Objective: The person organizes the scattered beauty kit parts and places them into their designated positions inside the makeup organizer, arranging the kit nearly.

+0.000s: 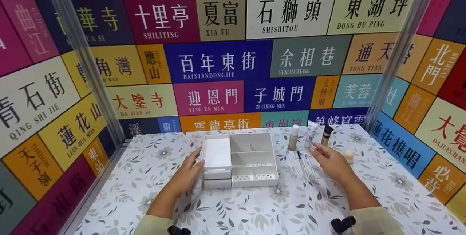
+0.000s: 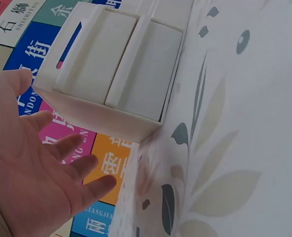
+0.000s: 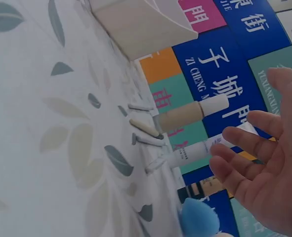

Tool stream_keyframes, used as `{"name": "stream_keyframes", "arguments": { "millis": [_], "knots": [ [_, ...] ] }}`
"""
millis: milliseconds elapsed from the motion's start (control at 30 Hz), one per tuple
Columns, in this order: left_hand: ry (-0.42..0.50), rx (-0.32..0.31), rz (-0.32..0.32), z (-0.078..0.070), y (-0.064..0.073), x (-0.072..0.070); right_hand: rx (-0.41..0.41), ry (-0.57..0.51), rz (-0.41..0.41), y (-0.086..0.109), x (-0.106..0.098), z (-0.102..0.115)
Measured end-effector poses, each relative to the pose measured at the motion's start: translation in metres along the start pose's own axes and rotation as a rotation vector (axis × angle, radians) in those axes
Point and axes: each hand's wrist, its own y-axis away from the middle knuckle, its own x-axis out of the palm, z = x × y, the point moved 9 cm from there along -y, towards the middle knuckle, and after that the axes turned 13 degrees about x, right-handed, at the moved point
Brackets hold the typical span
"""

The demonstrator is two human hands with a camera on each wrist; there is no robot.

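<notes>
A white desktop organizer (image 1: 254, 183) with open compartments and two small drawers (image 2: 104, 52) stands mid-table. My left hand (image 1: 185, 175) is at its left side, fingers spread and relaxed, holding nothing; the palm shows in the left wrist view. My right hand (image 1: 333, 164) hovers with loosely bent fingers by a white squeeze tube (image 3: 195, 152), overlapping it in the right wrist view, and grips nothing. Left of the tube stands a beige bottle with a white cap (image 1: 293, 140). A dark-capped beige tube (image 1: 326, 135) stands to its right. Several slim sticks (image 1: 301, 164) lie in front.
A cream egg-shaped sponge (image 1: 348, 156) sits right of my right hand. Near it, a blue sponge (image 3: 200, 217) shows in the right wrist view. Floral cloth (image 1: 240, 213) covers the table. Panels with printed place names (image 1: 218, 62) stand behind and at both sides.
</notes>
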Motion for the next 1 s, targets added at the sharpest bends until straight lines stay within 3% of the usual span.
{"name": "stream_keyframes", "arguments": {
  "millis": [167, 433, 700, 1000],
  "knots": [
    [0.107, 0.017, 0.015, 0.001, 0.002, 0.004, 0.067, -0.076, 0.053, -0.009, 0.009, -0.018],
    [0.264, -0.068, 0.049, 0.012, 0.005, 0.012, 0.144, -0.250, 0.108, -0.016, 0.020, -0.044],
    [0.420, -0.118, 0.077, 0.018, 0.006, 0.022, 0.157, -0.229, 0.110, -0.021, 0.021, -0.059],
    [0.453, -0.136, 0.104, 0.020, 0.008, 0.023, 0.131, -0.052, 0.062, -0.025, 0.019, -0.062]
  ]
}}
